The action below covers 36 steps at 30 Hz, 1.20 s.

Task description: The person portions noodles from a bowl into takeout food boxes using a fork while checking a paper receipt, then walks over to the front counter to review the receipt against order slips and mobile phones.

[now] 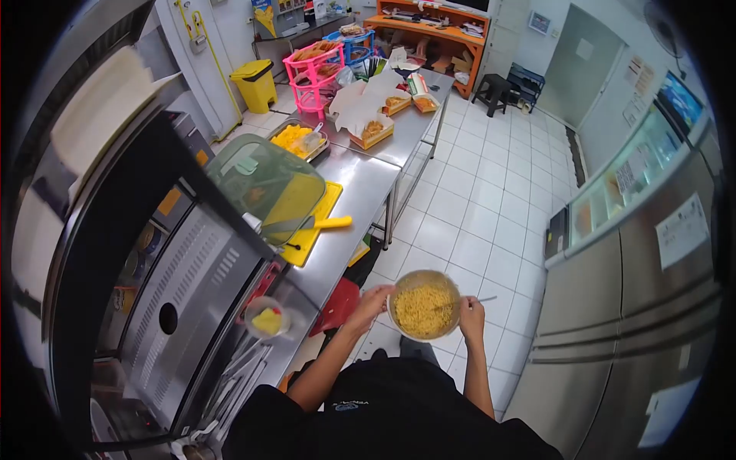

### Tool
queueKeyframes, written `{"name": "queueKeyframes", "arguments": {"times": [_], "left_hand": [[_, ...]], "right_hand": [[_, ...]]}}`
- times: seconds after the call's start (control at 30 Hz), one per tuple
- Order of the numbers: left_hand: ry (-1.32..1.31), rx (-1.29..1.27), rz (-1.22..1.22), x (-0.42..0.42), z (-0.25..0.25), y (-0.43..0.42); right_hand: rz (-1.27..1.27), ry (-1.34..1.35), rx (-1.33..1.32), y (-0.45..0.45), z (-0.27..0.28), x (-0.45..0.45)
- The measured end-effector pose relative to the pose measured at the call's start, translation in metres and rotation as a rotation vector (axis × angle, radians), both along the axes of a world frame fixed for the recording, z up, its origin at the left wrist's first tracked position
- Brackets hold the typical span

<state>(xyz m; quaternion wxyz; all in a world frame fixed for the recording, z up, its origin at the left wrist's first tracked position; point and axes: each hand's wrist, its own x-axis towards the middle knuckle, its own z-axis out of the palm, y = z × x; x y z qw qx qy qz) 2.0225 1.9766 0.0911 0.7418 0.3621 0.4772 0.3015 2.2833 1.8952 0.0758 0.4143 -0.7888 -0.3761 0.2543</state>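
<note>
Yellow inside, held bowl [422,277] out front, between hands. Gripped left rim with left hand [374,302]; closed right hand [471,317] at right rim, by outward-pointing spoon [488,298]. Couldn't tell which was pinched there.

The one view looks from the person's head, forward and down, through a wide lens that curves lines and darkens corners. The shirt [383,410] is closest, at the bottom; the bowl [424,305] sits beyond it. The table [356,172] recedes at left, the tiled floor [479,199] beside it.
</note>
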Motion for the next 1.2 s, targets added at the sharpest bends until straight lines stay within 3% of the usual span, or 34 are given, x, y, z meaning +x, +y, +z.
{"name": "queueKeyframes", "arguments": {"times": [0.17,0.3,0.43,0.63,0.67,0.7,0.73,0.8,0.87,0.93,1.0,1.07,1.2], "left_hand": [[0.016,0.081,0.36,0.033,-0.039,0.146],[0.058,0.07,0.692,0.033,-0.036,0.244],[-0.058,0.065,0.967,0.025,-0.033,0.308],[-0.005,-0.107,1.188,0.014,-0.074,0.382],[-0.017,-0.037,1.173,0.013,-0.081,0.387],[-0.014,0.02,1.155,0.015,-0.087,0.379],[-0.017,0.012,1.166,0.017,-0.088,0.38],[0.027,-0.136,1.193,0.022,-0.077,0.387],[0.033,-0.243,1.204,0.033,-0.064,0.386],[0.017,-0.367,1.243,0.042,-0.068,0.385],[-0.023,-0.374,1.271,0.049,-0.076,0.379],[-0.055,-0.364,1.305,0.057,-0.077,0.383],[-0.058,-0.315,1.422,0.078,-0.076,0.398]], "right_hand": [[0.22,0.038,0.034,0.205,-0.006,0.027],[0.429,-0.056,0.177,0.364,-0.018,0.008],[0.64,-0.027,0.103,0.493,-0.007,-0.017],[0.846,0.004,0.072,0.595,-0.07,-0.038],[0.906,0.036,0.02,0.604,-0.079,-0.028],[0.939,0.294,-0.169,0.607,-0.052,-0.019],[0.948,0.29,-0.178,0.621,-0.025,-0.004],[1.347,0.032,-0.535,0.664,0.021,0.032],[1.167,-0.133,-0.361,0.715,0.046,0.036],[1.062,-0.259,0.051,0.76,0.069,0.003],[1.107,-0.234,0.1,0.801,0.05,-0.045],[1.207,-0.597,-0.058,0.822,0.023,-0.087],[1.322,-0.686,-0.159,0.836,-0.01,-0.106]]}}
